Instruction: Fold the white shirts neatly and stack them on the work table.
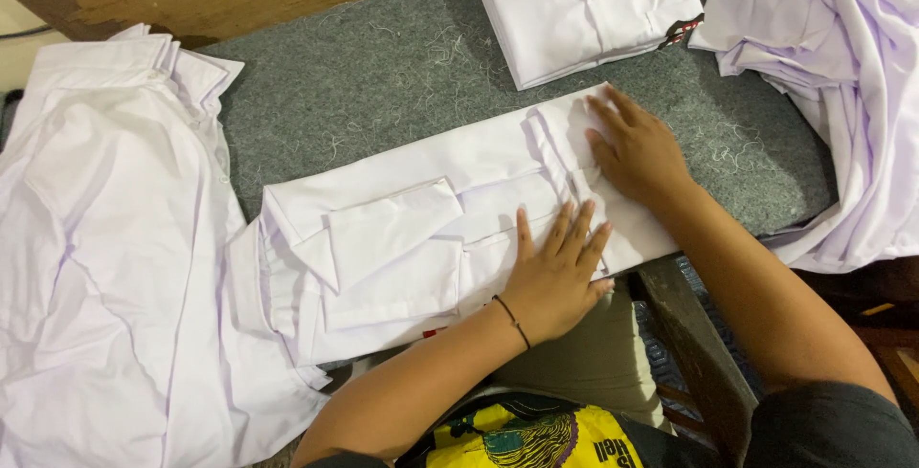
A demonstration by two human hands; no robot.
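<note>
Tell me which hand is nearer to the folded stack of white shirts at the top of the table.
Right. The right hand presses the far end of the shirt being folded, just below the folded stack. The left hand lies flat nearer the body, farther away.

Garment workshop, stacked white shirts [584, 9], felt-topped table [383, 76]

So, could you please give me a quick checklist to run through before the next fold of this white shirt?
1. Left hand flat on the half-folded shirt: ok.
2. Right hand pressing the shirt's far end: ok.
3. Shirt fully on the grey felt mat: not ok, its near edge overhangs.
4. Folded stack lies apart: ok.
5. Loose shirt pile lies apart: not ok, it touches.
6. Creases smooth underneath: cannot tell.
</note>
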